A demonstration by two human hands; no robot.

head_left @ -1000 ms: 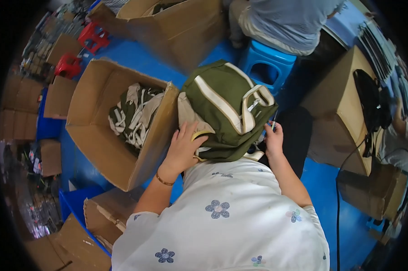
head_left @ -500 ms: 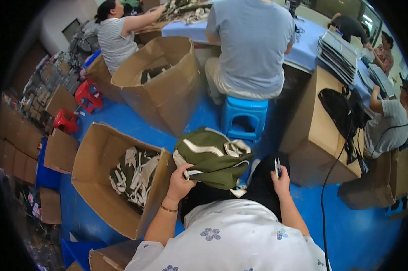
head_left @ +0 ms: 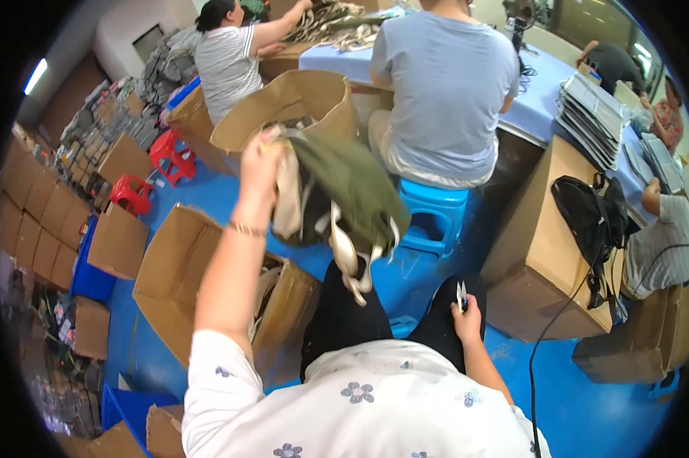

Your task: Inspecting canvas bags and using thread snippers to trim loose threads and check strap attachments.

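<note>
I see my left hand (head_left: pixel 259 156) raised above the open box (head_left: pixel 178 267), fingers clenched on the green bag (head_left: pixel 344 183), so it looks finished, not yet dropped. Right of the box, my right hand (head_left: pixel 466 317) pinches snips (head_left: pixel 461 294).

Green bag (head_left: pixel 344 187) in raised left hand (head_left: pixel 259 164)

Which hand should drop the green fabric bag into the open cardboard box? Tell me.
Left. The left hand already holds the green fabric bag above the open cardboard box; the right hand holds small snips.
</note>
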